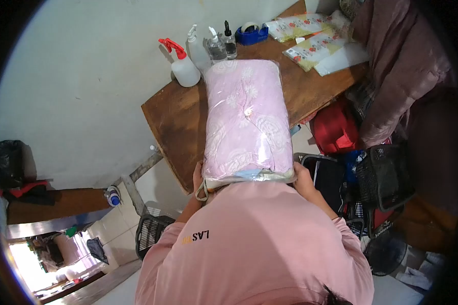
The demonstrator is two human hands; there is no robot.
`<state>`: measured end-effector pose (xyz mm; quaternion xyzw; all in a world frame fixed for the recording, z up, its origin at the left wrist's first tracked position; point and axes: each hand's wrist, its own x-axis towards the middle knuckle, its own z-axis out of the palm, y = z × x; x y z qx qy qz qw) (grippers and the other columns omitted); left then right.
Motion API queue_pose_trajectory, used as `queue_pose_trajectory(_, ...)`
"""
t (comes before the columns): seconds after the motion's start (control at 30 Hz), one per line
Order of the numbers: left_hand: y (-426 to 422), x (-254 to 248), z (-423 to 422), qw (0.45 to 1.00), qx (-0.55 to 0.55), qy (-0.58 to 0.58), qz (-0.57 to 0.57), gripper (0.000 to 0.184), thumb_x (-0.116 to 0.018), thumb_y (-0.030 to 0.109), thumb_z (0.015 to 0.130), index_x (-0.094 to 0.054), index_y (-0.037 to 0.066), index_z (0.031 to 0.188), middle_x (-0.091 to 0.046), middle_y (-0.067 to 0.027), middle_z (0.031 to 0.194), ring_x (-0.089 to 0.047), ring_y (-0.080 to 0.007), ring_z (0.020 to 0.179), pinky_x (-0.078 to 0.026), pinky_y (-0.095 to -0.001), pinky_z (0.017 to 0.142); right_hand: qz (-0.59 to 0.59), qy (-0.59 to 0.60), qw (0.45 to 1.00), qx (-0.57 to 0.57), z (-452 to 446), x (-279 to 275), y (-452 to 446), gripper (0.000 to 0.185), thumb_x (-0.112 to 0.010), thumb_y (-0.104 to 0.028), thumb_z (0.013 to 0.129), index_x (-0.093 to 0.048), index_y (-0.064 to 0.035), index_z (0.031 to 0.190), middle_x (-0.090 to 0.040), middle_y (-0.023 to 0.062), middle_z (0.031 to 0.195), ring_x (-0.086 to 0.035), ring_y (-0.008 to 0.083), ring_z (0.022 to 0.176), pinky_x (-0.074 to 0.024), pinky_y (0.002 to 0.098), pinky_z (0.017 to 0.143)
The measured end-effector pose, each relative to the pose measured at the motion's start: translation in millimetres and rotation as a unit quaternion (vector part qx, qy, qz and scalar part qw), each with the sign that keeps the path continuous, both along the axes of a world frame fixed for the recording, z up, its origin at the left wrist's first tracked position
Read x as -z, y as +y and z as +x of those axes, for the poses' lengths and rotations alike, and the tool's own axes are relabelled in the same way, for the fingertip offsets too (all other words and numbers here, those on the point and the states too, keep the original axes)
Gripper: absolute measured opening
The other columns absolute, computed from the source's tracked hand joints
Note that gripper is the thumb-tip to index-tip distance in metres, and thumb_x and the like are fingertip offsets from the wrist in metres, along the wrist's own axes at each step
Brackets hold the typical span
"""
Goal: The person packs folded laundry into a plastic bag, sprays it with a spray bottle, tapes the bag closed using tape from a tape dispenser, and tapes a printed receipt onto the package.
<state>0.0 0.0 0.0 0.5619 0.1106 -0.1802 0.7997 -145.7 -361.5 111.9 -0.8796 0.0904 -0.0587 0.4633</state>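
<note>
A folded pink cloth bundle [247,117] with a pale floral pattern lies in clear, shiny plastic, reaching from the wooden table [175,122] to the front of the pink shirt. My left hand [197,176] grips its near left corner, beside a light-coloured loop. On the opposite corner, my right hand [303,179] is closed around the package's edge. Fingers of both hands are partly hidden by the bundle.
Along the wall stand a white spray bottle [185,70] with a red trigger, a pump bottle [197,50] and small clear bottles [217,48]. A blue tape dispenser [252,35] and printed plastic packs [315,48] lie behind. Black baskets [387,178] stand at right.
</note>
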Motion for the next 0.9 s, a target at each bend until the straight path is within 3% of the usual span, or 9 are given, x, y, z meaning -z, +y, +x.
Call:
queue_pose_trajectory(0.1,-17.9,-45.0,46.0,0.999,-0.011,-0.035,-0.024,0.024,-0.06,0.015,0.082,-0.058,0.002,0.102,-0.065,-0.0123,0.095,-0.06,-0.0131,0.087,-0.047,-0.0258,0.073,-0.002,-0.002,1.0,0.023,42.5,-9.4,-8.0,0.011,-0.052,-0.004,0.083,-0.054,0.005,0.089,-0.057,0.0274,0.078,-0.058,0.045,0.077,-0.0446,0.0444,0.066)
queue_pose_trajectory(0.2,-17.5,-114.5,-18.4,0.975,0.003,-0.103,0.195,0.031,-0.062,0.012,0.078,-0.059,0.001,0.106,-0.065,-0.013,0.093,-0.062,-0.0156,0.086,-0.048,-0.0277,0.073,-0.012,0.07,0.996,0.053,12.1,-59.5,-8.3,0.015,-0.05,-0.01,0.085,-0.054,0.0047,0.087,-0.056,0.0282,0.075,-0.057,0.0447,0.073,-0.0449,0.0426,0.063)
queue_pose_trajectory(0.3,-29.0,-206.2,-10.5,0.811,0.082,-0.486,0.315,0.031,-0.056,0.012,0.083,-0.058,0.001,0.112,-0.065,-0.015,0.093,-0.063,-0.0182,0.084,-0.049,-0.0301,0.073,0.062,-0.047,0.993,0.085,37.9,-89.9,-33.6,0.02,-0.052,-0.016,0.088,-0.058,0.0025,0.087,-0.057,0.0122,0.065,-0.058,0.0198,0.06,-0.0428,0.0331,0.055)
queue_pose_trajectory(0.37,-44.1,-264.0,-5.3,0.702,0.018,-0.506,0.501,0.022,-0.046,0.014,0.091,-0.059,0.0,0.102,-0.065,-0.0157,0.087,-0.064,-0.0202,0.076,-0.05,-0.0346,0.069,0.127,-0.137,0.979,0.076,58.5,-136.6,-52.8,0.024,-0.052,-0.021,0.09,-0.059,0.0005,0.083,-0.054,0.0029,0.066,-0.05,0.0103,0.059,-0.0389,0.0285,0.053)
queue_pose_trajectory(0.4,-54.6,-303.3,4.3,0.827,0.052,-0.293,0.477,0.026,-0.039,0.019,0.096,-0.057,0.0,0.091,-0.064,-0.0121,0.076,-0.064,-0.0187,0.065,-0.05,-0.0331,0.061,0.104,-0.092,0.987,0.086,61.7,-187.2,-59.2,0.027,-0.052,-0.026,0.091,-0.06,-0.001,0.082,-0.051,0.0008,0.067,-0.045,0.008,0.06,-0.0362,0.0257,0.052)
queue_pose_trajectory(0.43,-53.0,-333.1,20.7,0.854,0.037,-0.349,0.384,0.031,-0.041,0.025,0.097,-0.054,0.001,0.083,-0.06,-0.0089,0.066,-0.061,-0.0167,0.056,-0.048,-0.0287,0.054,0.165,-0.202,0.958,0.118,85.7,-206.8,-67.7,0.029,-0.054,-0.027,0.09,-0.06,-0.0008,0.081,-0.051,0.0007,0.068,-0.045,0.007,0.062,-0.036,0.025,0.053)
queue_pose_trajectory(0.47,-55.8,-346.8,38.7,0.887,0.027,-0.318,0.333,0.031,-0.041,0.025,0.096,-0.054,0.001,0.083,-0.059,-0.0081,0.066,-0.059,-0.0158,0.054,-0.047,-0.0267,0.052,0.156,-0.178,0.965,0.114,103.9,-227.7,-83.3,0.026,-0.057,-0.028,0.088,-0.058,-0.004,0.077,-0.05,-0.0006,0.068,-0.043,0.006,0.06,-0.0339,0.0245,0.051)
queue_pose_trajectory(0.5,-59.4,-357.1,54.8,0.916,0.017,-0.286,0.28,0.03,-0.042,0.025,0.096,-0.054,0.001,0.083,-0.057,-0.0074,0.065,-0.058,-0.0148,0.052,-0.046,-0.0246,0.05,0.279,-0.109,0.947,0.118,119.1,-247.2,-83.6,0.023,-0.058,-0.027,0.087,-0.055,-0.0079,0.074,-0.046,-0.0021,0.064,-0.04,0.0068,0.055,-0.0311,0.0245,0.049)
queue_pose_trajectory(0.9,-90.5,-405.7,199.3,0.963,0.019,-0.27,-0.016,0.019,-0.05,0.018,0.089,-0.052,0.006,0.074,-0.051,-0.0044,0.068,-0.048,-0.0121,0.053,-0.041,-0.0278,0.052,0.461,-0.12,0.869,0.131,241.7,-312.0,-88.9,0.019,-0.066,-0.017,0.08,-0.051,-0.0086,0.073,-0.045,0.0,0.058,-0.031,0.0072,0.043,-0.0261,0.0217,0.04)
